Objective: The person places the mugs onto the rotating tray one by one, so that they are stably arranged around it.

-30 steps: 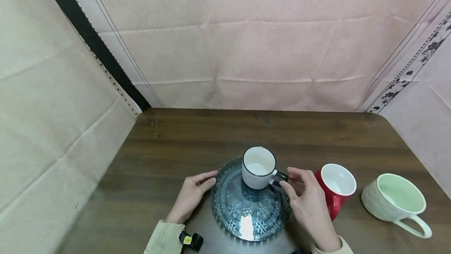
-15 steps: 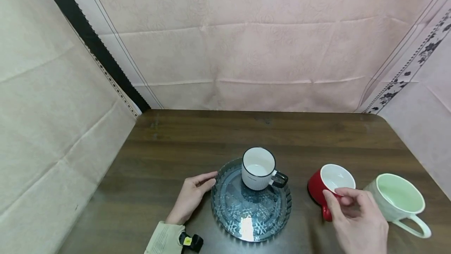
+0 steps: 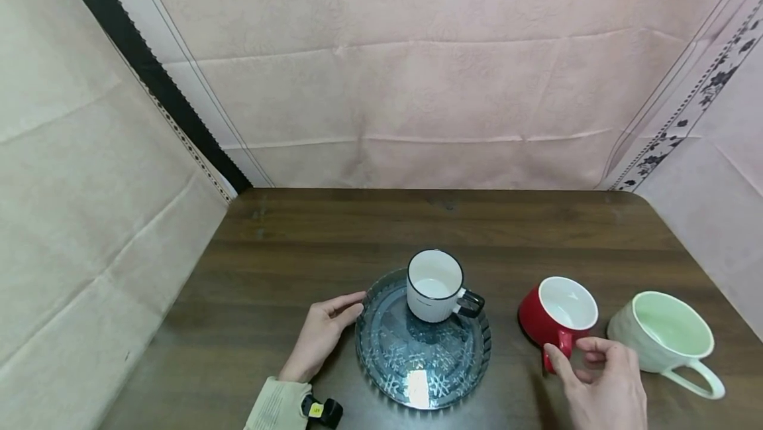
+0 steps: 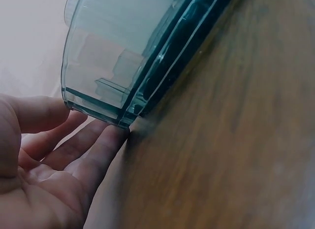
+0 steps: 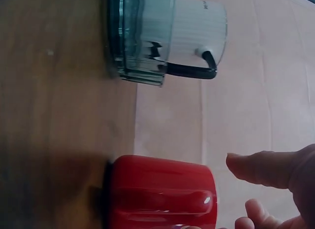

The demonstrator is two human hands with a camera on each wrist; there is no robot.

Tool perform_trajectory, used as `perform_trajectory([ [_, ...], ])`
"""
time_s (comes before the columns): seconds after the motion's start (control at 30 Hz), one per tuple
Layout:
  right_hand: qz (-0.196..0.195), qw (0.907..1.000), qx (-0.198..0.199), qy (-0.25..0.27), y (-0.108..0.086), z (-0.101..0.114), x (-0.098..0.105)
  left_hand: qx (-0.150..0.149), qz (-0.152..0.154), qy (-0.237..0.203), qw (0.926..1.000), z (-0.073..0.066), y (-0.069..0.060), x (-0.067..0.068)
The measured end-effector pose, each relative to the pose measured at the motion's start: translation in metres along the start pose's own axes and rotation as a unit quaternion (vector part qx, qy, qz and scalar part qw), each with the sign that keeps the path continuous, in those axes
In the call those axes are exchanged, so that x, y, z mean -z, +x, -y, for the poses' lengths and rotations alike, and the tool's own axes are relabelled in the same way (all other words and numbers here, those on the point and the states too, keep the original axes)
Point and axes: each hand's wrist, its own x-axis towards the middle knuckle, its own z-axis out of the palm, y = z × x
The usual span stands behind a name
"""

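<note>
A white mug with a black rim and handle (image 3: pixel 434 287) stands in the blue glass dish (image 3: pixel 417 370). My left hand (image 3: pixel 318 337) touches the dish's left side; in the left wrist view the thumb and fingertips of that hand (image 4: pixel 59 160) meet the glass wall (image 4: pixel 113 76), fingers fairly straight. Beside the handle of the red mug (image 3: pixel 545 317) is my right hand (image 3: pixel 605 380), thumb and index finger spread around it. The right wrist view shows the thumb of this hand (image 5: pixel 275 184) apart from the red mug (image 5: pixel 162 192); contact of the other fingers is unclear.
A pale green mug (image 3: pixel 646 340) stands to the right of the red one, its handle toward the lower right. The wooden table (image 3: pixel 286 251) ends at a pink-white cloth (image 3: pixel 417 99) behind, with more cloth at both sides.
My right hand has left the side of the dish and white mug and moved right to the red mug, which has turned slightly. My left hand stays at the dish.
</note>
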Motion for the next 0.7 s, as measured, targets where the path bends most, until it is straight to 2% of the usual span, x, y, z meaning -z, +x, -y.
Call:
perform_trajectory([
  [0.1, 0.005, 1.0, -0.007, -0.002, 0.0, -0.004, -0.002, 0.001, -0.001, -0.001, 1.0, 0.001, 0.0, 0.0],
  [0.4, -0.015, 0.9998, 0.002, 0.011, 0.0, -0.014, -0.007, -0.001, -0.008, -0.001, 1.0, 0.003, 0.001, 0.0],
  [0.7, 0.033, 0.9991, -0.025, 0.012, 0.003, -0.02, -0.012, -0.001, -0.009, -0.004, 0.9999, 0.004, 0.002, 0.0],
])
